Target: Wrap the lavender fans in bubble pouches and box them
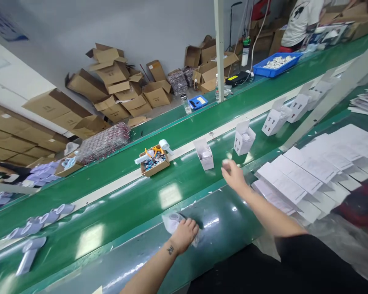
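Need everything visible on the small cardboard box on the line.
The cardboard box is brown, open-topped and upright, set slightly askew by the pale strip between green belts. Small mixed pieces fill it; orange handles and pale blue-white items stick out. The left hand and right hand are clear of it.

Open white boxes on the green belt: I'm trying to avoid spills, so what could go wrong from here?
The right hand hovers close to an open white box, so a knock might tip it. The bagged item under the left hand lies on a glossy surface and could slide if pushed.
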A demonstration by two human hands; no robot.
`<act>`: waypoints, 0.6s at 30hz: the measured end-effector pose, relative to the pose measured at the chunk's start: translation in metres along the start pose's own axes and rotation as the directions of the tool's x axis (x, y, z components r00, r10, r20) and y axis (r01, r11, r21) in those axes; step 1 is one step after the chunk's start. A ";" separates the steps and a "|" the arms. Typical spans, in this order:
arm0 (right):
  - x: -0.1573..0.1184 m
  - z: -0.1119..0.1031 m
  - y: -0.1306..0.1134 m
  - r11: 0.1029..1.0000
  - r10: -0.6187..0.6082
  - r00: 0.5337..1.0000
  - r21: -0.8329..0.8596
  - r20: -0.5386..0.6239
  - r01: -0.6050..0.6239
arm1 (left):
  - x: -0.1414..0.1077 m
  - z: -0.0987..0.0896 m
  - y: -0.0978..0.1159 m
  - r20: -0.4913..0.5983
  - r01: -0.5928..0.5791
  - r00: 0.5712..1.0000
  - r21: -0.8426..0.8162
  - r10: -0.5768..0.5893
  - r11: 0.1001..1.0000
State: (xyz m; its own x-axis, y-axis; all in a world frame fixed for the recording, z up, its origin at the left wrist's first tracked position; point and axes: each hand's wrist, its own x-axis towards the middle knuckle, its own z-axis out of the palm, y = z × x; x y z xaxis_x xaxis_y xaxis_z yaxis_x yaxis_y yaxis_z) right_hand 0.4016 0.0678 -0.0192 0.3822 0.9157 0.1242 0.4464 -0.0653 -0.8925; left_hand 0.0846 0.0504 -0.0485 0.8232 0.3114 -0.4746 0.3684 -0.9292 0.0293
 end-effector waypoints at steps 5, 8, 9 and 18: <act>-0.173 -0.039 0.050 0.682 0.729 0.591 0.435 -0.345 -0.587 | -0.009 -0.032 -0.023 -0.309 0.322 0.791 -0.525 -0.529 0.788; -0.192 -0.047 0.067 0.401 0.911 0.316 0.749 -0.265 -0.528 | -0.004 -0.049 -0.015 -0.239 0.150 0.608 -0.902 -0.757 0.405; -0.188 -0.047 0.069 0.374 0.923 0.279 0.792 -0.266 -0.482 | -0.001 -0.053 -0.008 -0.190 0.068 0.597 -0.956 -0.779 0.286; -0.160 -0.080 0.062 0.757 0.526 0.373 0.222 -0.764 -0.614 | -0.011 -0.055 0.043 -0.133 -0.124 0.787 -0.991 -0.603 0.058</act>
State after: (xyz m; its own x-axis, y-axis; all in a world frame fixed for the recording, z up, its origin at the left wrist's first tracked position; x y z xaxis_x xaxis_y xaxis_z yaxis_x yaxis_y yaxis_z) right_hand 0.4326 -0.1144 -0.0602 0.9958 0.0042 -0.0920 -0.0762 -0.5237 -0.8485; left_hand 0.1152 0.0183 0.0066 0.4830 0.8318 -0.2736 0.3471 0.1050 0.9319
